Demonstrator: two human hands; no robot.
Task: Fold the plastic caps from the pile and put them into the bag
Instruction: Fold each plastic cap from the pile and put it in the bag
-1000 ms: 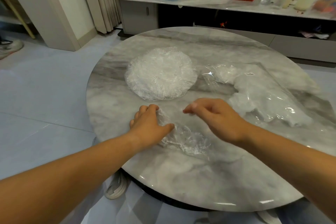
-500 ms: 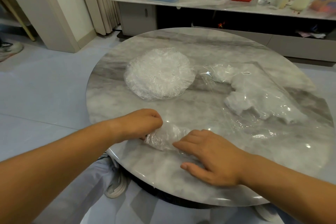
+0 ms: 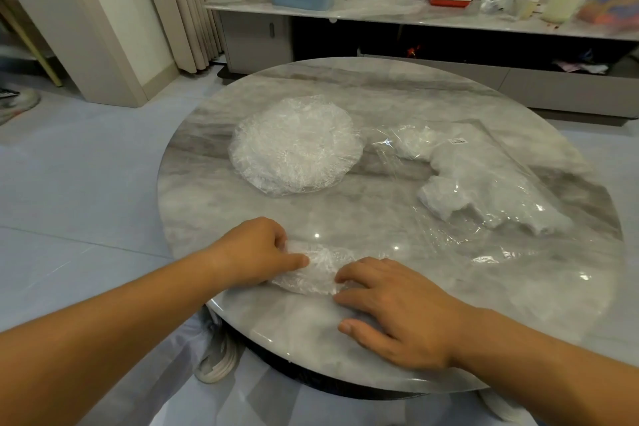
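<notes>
- The marble table (image 3: 380, 86) is lying under both hands.
- The clear bag (image 3: 484, 190) is lying well beyond the right hand (image 3: 397, 304).
- The pile (image 3: 295, 145) of caps is sitting beyond the left hand (image 3: 256, 252).
- The right hand is pressing relaxed, flat fingers on the plastic cap (image 3: 311, 273).
- The left hand is curling round the plastic cap's other end, seemingly pinching it.
- The plastic cap is lying crumpled between the two hands.

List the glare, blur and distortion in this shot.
Head view: small glare spots on the table, brighter glints on the bag; the shoe at the left edge is smeared while the centre is sharp; the wide-angle lens makes the curtain lean.
</notes>
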